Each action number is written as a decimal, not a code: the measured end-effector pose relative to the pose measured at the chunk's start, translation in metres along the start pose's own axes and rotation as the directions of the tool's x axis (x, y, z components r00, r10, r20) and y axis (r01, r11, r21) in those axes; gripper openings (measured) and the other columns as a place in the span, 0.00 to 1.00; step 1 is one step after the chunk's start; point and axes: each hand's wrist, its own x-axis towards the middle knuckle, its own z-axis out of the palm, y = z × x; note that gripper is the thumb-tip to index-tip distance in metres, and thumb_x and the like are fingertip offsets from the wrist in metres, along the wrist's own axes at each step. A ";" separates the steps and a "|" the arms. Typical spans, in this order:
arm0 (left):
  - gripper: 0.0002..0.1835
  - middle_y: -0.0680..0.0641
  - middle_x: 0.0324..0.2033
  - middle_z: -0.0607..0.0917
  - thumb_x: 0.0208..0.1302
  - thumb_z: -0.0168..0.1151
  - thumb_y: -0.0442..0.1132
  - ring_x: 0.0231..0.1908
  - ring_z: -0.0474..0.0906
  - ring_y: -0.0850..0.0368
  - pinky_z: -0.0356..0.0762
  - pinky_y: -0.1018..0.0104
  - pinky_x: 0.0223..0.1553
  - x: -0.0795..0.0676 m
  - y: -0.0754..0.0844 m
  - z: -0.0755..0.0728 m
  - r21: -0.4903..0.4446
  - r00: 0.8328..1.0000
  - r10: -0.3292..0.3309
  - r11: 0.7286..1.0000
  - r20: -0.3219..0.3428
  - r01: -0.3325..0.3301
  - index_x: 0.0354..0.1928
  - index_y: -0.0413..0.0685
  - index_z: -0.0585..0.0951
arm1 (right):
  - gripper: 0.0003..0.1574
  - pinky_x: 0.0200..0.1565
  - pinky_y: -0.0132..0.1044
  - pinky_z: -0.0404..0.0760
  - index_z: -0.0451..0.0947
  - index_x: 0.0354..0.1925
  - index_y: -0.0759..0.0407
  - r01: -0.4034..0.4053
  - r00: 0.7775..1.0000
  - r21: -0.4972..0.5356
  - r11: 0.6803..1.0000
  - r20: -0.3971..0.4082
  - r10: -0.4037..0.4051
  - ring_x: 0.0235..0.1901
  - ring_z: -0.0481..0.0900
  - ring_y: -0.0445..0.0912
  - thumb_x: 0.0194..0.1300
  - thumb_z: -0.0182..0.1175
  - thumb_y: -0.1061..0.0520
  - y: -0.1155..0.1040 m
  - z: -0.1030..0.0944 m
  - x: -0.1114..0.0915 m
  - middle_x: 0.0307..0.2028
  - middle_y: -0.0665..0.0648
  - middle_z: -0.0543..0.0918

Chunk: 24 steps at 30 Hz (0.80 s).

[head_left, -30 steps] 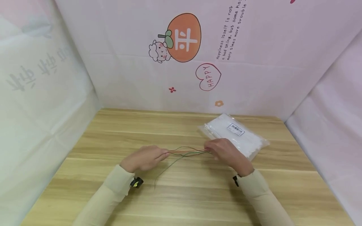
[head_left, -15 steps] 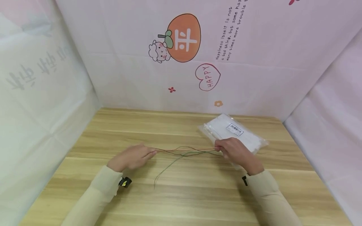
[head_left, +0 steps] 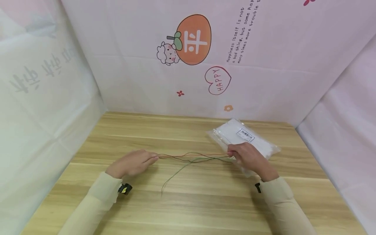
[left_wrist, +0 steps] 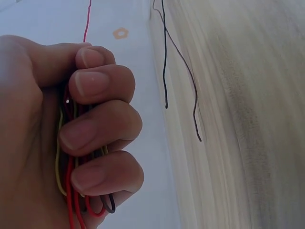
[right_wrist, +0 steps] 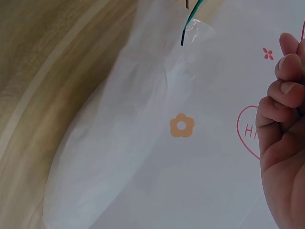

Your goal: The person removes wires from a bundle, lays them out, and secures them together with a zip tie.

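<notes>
Across the middle of the table [head_left: 182,209], thin wires run from left to right between your two hands. On the left, your left grip [head_left: 132,164] has its fingers curled firmly round a looped bundle of wires [left_wrist: 77,210], red, yellow and dark strands among them. Toward the right, your right grip [head_left: 250,158] pinches the red wire [head_left: 215,154]; the wrist view cuts off its fingertips, but from above the strand reaches your thumb. Just nearer you, the green wire [head_left: 177,171] has a loose end that curves down to the near left, and its other, dark-tipped end lies near your right grip.

Your one container is the clear plastic bag [head_left: 259,140] on the far right of the table. It lies flat and slanted, filled with something white whose pieces you can't tell apart, and it bears a barcode label [head_left: 245,135]. Your right grip covers part of its near side from above; whether they touch, you can't tell.
</notes>
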 end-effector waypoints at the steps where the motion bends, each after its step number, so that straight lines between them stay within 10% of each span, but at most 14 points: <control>1: 0.24 0.47 0.54 0.89 0.87 0.41 0.48 0.55 0.85 0.49 0.80 0.42 0.63 -0.001 -0.001 0.000 -0.004 1.000 -0.006 1.000 -0.003 0.006 0.65 0.45 0.83 | 0.17 0.31 0.30 0.69 0.75 0.27 0.53 -0.003 1.000 0.003 1.000 0.001 0.003 0.24 0.65 0.33 0.67 0.67 0.69 0.000 0.000 0.000 0.22 0.44 0.75; 5: 0.25 0.47 0.52 0.89 0.87 0.39 0.50 0.56 0.85 0.47 0.79 0.42 0.63 -0.002 -0.003 -0.001 -0.025 1.000 -0.014 1.000 -0.009 0.014 0.61 0.47 0.84 | 0.18 0.31 0.30 0.69 0.74 0.27 0.52 0.005 1.000 0.011 1.000 0.001 -0.005 0.24 0.65 0.33 0.67 0.66 0.70 0.001 0.000 -0.002 0.22 0.44 0.75; 14: 0.22 0.59 0.23 0.68 0.87 0.41 0.47 0.25 0.63 0.68 0.68 0.68 0.33 -0.003 -0.006 -0.001 -0.097 1.000 0.020 0.995 -0.019 -0.022 0.30 0.54 0.73 | 0.19 0.31 0.30 0.70 0.75 0.26 0.52 0.009 1.000 0.005 1.000 -0.024 -0.009 0.24 0.65 0.32 0.65 0.66 0.72 0.001 -0.001 -0.006 0.21 0.46 0.77; 24: 0.21 0.60 0.21 0.66 0.87 0.41 0.46 0.22 0.61 0.67 0.63 0.70 0.29 -0.007 -0.001 -0.004 -0.101 0.999 0.023 0.995 -0.027 -0.025 0.30 0.53 0.73 | 0.18 0.31 0.30 0.70 0.75 0.25 0.52 0.013 0.999 -0.023 1.000 -0.043 -0.014 0.24 0.66 0.32 0.65 0.68 0.71 0.002 -0.003 -0.012 0.21 0.43 0.75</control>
